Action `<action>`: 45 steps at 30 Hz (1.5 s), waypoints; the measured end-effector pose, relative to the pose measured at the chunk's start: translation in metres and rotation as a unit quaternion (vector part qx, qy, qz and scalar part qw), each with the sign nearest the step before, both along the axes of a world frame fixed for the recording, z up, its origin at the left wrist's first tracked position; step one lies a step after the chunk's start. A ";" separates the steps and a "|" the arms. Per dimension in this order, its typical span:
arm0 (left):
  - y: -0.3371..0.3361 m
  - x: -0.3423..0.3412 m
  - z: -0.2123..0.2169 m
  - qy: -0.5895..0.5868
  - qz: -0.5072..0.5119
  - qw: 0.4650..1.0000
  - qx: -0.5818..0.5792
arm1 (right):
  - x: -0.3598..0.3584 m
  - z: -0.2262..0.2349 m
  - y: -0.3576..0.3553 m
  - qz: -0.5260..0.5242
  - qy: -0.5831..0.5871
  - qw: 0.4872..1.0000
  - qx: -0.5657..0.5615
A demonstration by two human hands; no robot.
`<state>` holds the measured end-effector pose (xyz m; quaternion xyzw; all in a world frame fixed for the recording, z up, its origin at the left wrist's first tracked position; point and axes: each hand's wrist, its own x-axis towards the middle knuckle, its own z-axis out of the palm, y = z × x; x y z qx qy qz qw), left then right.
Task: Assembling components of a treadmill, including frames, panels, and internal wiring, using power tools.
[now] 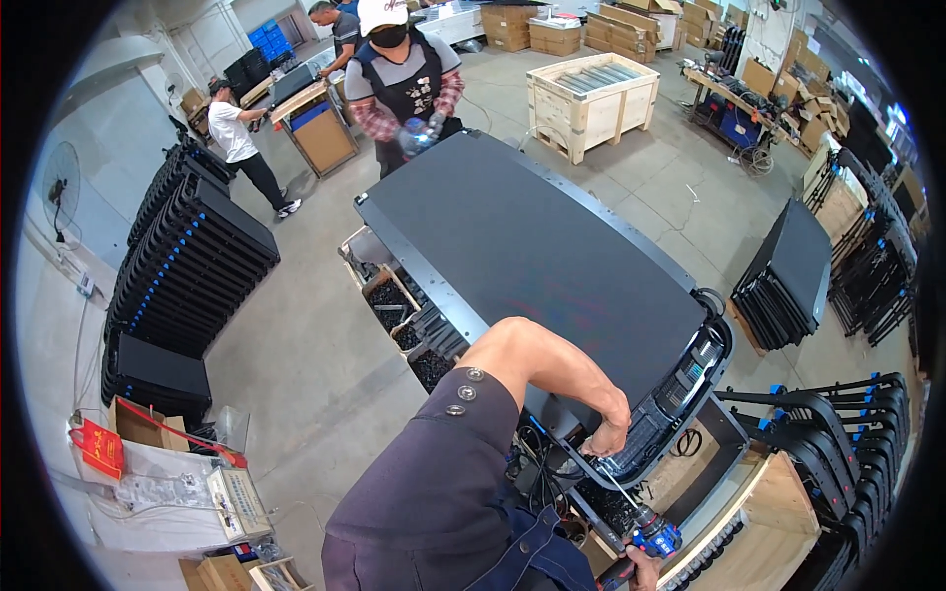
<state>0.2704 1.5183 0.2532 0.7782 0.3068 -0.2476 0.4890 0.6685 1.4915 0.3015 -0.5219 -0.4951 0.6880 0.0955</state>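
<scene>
Left hand (613, 433) of mine, fingers curled and mostly hidden from above, presses on the dark panel's (532, 246) near edge, its grasp unclear, while my right hand (642, 568), half cut off at the frame bottom, grips a blue power screwdriver (652, 537) just below that edge.

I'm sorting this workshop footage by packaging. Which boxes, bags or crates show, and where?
Red bag: far left floor, flat, red with pale markings.
Wooden crate: upper centre floor, pale, open-topped, holding grey parts.
Cardboard boxes: top back, stacked, brown.
Small printed carton: lower left, whitish, oblong.
</scene>
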 end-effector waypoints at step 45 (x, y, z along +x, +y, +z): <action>0.017 0.009 0.066 -0.022 -0.131 0.988 0.083 | 0.008 0.001 0.026 0.008 0.096 0.995 -0.021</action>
